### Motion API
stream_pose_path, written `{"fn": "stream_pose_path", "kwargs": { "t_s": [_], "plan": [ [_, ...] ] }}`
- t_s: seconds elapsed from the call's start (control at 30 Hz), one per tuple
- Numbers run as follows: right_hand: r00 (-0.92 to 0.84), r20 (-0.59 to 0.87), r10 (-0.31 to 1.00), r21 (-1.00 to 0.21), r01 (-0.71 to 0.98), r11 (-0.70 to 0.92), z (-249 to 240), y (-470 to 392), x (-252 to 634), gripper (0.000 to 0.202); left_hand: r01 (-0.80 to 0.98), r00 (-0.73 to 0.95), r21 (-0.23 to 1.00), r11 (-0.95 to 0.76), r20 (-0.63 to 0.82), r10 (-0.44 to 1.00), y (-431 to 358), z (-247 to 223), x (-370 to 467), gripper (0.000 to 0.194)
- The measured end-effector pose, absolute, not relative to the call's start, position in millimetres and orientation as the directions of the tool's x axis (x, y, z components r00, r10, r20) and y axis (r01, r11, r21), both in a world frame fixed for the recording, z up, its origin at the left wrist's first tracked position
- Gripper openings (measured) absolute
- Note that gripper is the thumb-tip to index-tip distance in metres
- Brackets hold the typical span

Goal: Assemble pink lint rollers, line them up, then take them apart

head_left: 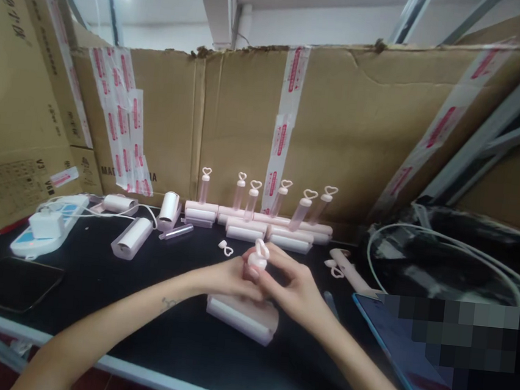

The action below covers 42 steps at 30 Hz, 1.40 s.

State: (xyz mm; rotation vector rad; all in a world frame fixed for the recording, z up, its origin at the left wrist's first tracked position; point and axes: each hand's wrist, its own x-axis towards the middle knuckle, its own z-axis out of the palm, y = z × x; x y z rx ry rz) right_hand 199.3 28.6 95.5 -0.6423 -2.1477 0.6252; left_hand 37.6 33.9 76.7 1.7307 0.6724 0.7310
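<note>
Near the middle, my left hand and my right hand meet around a pale pink cap with a heart-shaped loop. My right thumb and fingers pinch this cap. Curled closely below and beside it, my left fingers hide whatever they grip. Just under my hands, a pink and white roller-shaped case lies on the black table. Beyond my hands, a loose heart-loop cap lies on the table. Another heart-loop cap rests to the right, beside a pink case.
Several clear tubes with heart-loop caps stand upright in a row of pink cases at the back. Left are more cases, a loose tube, a power strip and a dark phone. A blue-edged tablet lies right.
</note>
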Motion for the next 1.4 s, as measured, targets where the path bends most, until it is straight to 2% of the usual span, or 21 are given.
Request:
{"fn": "stream_pose_path", "kwargs": {
  "t_s": [0.03,0.1,0.13,0.17,0.2,0.23,0.27,0.37,0.53,0.63,0.77,0.9,1.0,1.2,1.4],
  "plan": [
    [-0.563,0.536,0.630,-0.621,0.242,0.745,93,28,200,0.027,0.161,0.672,0.929,-0.335,0.145,0.726,33,84,29,0.031],
    [-0.587,0.501,0.636,-0.616,0.274,0.738,90,30,203,0.047,0.364,0.699,0.776,-0.515,0.138,0.701,34,94,6,0.071],
    [-0.599,0.475,0.644,-0.607,0.306,0.733,89,31,205,0.056,0.466,0.679,0.684,-0.561,0.131,0.723,36,96,-7,0.080],
    [-0.607,0.447,0.657,-0.597,0.344,0.724,88,33,206,0.062,0.553,0.649,0.591,-0.587,0.137,0.749,39,94,-20,0.076],
    [-0.614,0.420,0.669,-0.588,0.378,0.716,89,34,207,0.063,0.644,0.579,0.490,-0.588,0.190,0.793,44,90,-33,0.062],
    [-0.621,0.402,0.673,-0.580,0.396,0.712,90,37,208,0.060,0.745,0.479,0.378,-0.549,0.269,0.835,49,84,-45,0.045],
    [-0.627,0.399,0.669,-0.576,0.397,0.715,92,39,208,0.058,0.806,0.398,0.324,-0.496,0.323,0.859,56,76,-54,0.037],
    [-0.629,0.416,0.657,-0.587,0.366,0.722,103,45,206,0.057,0.901,0.263,0.217,-0.375,0.415,0.871,79,51,-66,0.035],
    [-0.612,0.399,0.683,-0.588,0.401,0.702,112,44,204,0.035,0.939,0.276,0.055,-0.340,0.470,0.838,111,28,-50,0.040],
    [-0.607,0.415,0.678,-0.578,0.399,0.711,112,39,208,0.029,0.951,0.272,-0.007,-0.308,0.494,0.826,119,21,-43,0.043],
    [-0.546,0.478,0.688,-0.501,0.474,0.724,121,50,209,0.030,0.970,0.236,-0.065,-0.234,0.476,0.847,120,14,-49,0.043],
    [-0.389,0.645,0.657,-0.520,0.406,0.751,141,90,185,0.034,0.953,0.302,-0.148,-0.264,0.392,0.869,113,15,-52,0.034],
    [-0.336,0.697,0.633,-0.515,0.380,0.768,151,125,150,0.035,0.942,0.331,-0.176,-0.287,0.334,0.882,105,19,-50,0.026],
    [-0.370,0.680,0.633,-0.459,0.459,0.761,141,171,78,0.028,0.933,0.355,-0.164,-0.321,0.279,0.892,92,24,-56,0.030],
    [-0.426,0.602,0.675,-0.411,0.560,0.719,126,200,52,0.026,0.911,0.410,-0.141,-0.386,0.251,0.877,93,31,-71,0.034]
  ]
}}
